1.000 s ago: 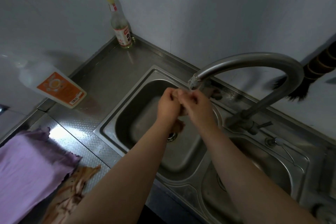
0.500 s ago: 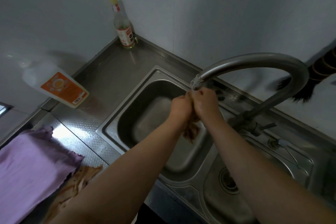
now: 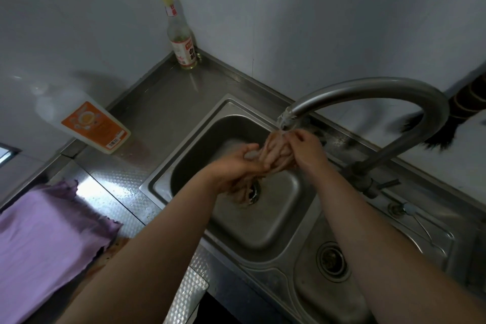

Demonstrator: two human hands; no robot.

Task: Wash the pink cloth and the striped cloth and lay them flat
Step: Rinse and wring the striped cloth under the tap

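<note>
The pink cloth at the tabletop's near left edge shows lilac-pink, plain, with a darker ruffled hem. The striped cloth, bunched under the tap, reads pale brownish-pink — its stripes barely tell. The tabletop is grey steel with an embossed diamond pattern; the sink is plain dull grey. A white bottle wears an orange label. At the far corner, a clear bottle has a yellow cap and a red-and-white label.

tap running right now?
Yes: water streams from the faucet spout onto the cloth that both hands hold over the sink.
</note>
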